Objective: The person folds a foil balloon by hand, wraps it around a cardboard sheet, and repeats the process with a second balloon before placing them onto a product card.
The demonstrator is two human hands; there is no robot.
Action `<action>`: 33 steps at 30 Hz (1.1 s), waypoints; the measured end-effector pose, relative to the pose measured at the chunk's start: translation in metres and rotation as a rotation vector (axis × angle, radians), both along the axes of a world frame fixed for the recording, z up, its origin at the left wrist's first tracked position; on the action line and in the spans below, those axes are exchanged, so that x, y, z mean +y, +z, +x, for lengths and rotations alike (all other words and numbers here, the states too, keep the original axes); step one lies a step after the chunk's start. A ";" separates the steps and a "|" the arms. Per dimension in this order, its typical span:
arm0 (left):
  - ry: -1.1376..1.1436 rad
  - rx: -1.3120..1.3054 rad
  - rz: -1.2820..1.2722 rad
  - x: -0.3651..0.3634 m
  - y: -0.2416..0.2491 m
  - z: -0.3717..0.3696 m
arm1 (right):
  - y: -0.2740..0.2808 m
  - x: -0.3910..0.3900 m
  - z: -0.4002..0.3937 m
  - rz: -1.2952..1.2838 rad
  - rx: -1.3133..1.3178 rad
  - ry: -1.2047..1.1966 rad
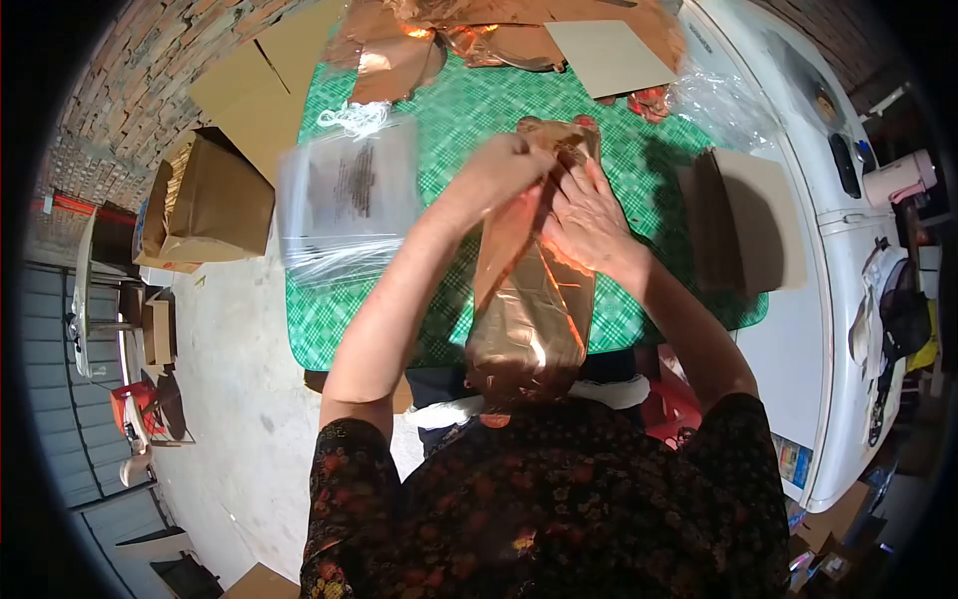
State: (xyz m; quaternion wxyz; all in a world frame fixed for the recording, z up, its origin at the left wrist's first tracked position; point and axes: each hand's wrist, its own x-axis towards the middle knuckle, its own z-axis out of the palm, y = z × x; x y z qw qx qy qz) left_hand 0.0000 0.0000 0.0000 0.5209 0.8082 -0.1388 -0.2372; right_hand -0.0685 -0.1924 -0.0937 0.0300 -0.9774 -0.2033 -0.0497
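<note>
A long piece of shiny copper-coloured foil (pixel 526 319) lies on the green checked table and reaches over its near edge towards my body. My left hand (pixel 502 172) is closed at the far part of the foil, its fingers curled in and slightly blurred. It appears to pinch a fold there. My right hand (pixel 589 218) rests flat on the foil, palm down with the fingers stretched out. Some of the foil under both hands is hidden.
Left of the foil is a stack of clear plastic bags (pixel 349 200) with white string (pixel 354 118) behind it. More copper foil (pixel 389 65) and a cardboard sheet (pixel 611 57) lie at the back. Cardboard pieces (pixel 753 220) stand right, beside a white refrigerator (pixel 788 110). An open carton (pixel 220 205) is left.
</note>
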 end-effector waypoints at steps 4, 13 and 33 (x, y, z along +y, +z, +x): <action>-0.070 -0.001 -0.306 -0.013 -0.019 -0.012 | 0.007 0.003 -0.008 0.177 -0.141 0.025; 0.106 -0.698 0.068 0.051 -0.063 -0.034 | 0.025 0.000 -0.008 0.245 -0.009 0.038; -0.036 -1.015 0.526 0.007 -0.092 -0.088 | 0.018 -0.006 -0.005 0.220 -0.050 0.143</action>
